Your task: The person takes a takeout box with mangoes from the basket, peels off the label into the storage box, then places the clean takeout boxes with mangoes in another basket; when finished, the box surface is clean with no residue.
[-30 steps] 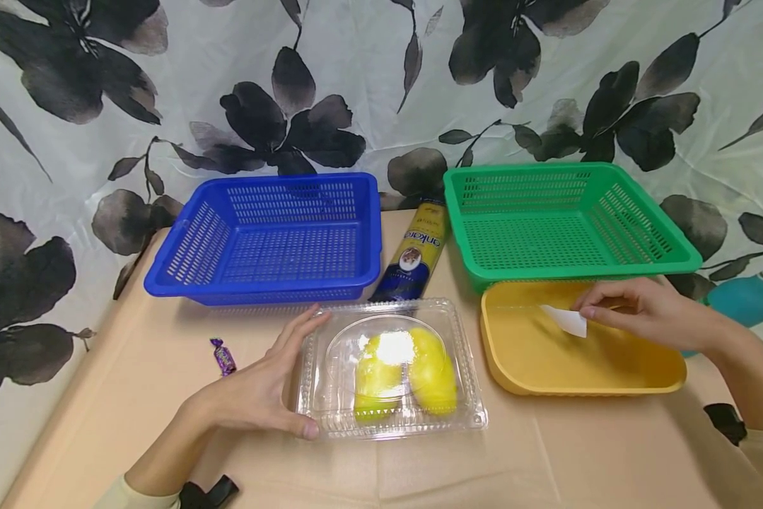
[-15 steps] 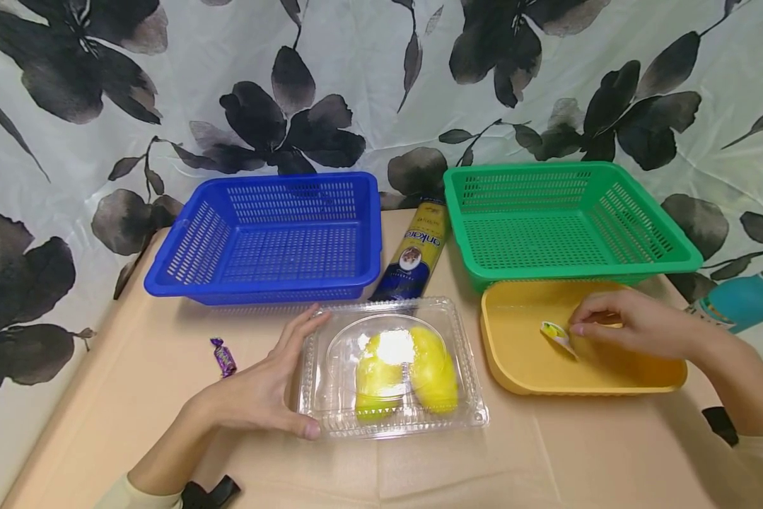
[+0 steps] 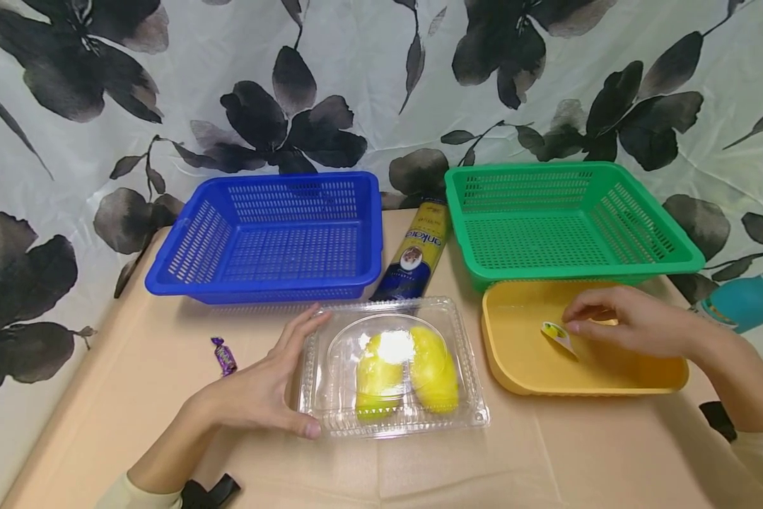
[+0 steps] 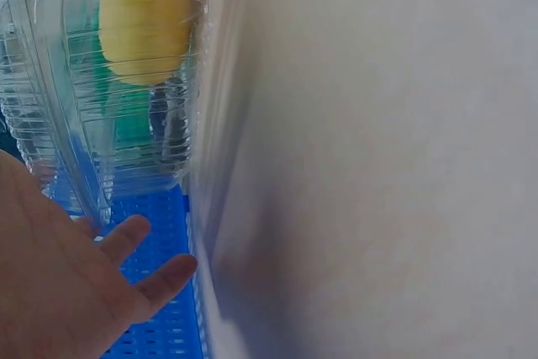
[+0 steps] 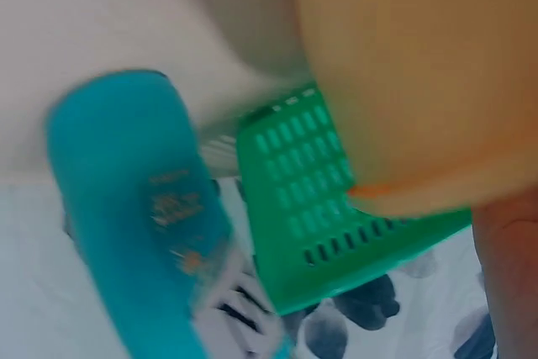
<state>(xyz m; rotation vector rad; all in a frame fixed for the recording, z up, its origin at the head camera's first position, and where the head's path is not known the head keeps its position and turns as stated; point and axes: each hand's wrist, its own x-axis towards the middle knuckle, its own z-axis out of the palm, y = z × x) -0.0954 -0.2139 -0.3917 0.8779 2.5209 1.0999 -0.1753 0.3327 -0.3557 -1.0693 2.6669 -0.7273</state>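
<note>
My left hand lies against the left side of a clear plastic clamshell box, thumb at its near corner and fingers along the far one. Inside the box are two yellow mango-like fruits; one fruit shows through the plastic in the left wrist view. My right hand is over a yellow tray. Its bent fingertips are at the edge of a small white piece with a yellow-green print; whether they pinch it is hidden. The right wrist view hides these fingertips.
A blue basket and a green basket stand at the back, with an upside-down "ankara" packet between them. A wrapped purple candy lies left. Beyond the right arm is a turquoise bottle.
My right hand has come down and slightly left in the tray. The white piece, held up a second ago, now lies lower with its printed side showing. My left hand stays put.
</note>
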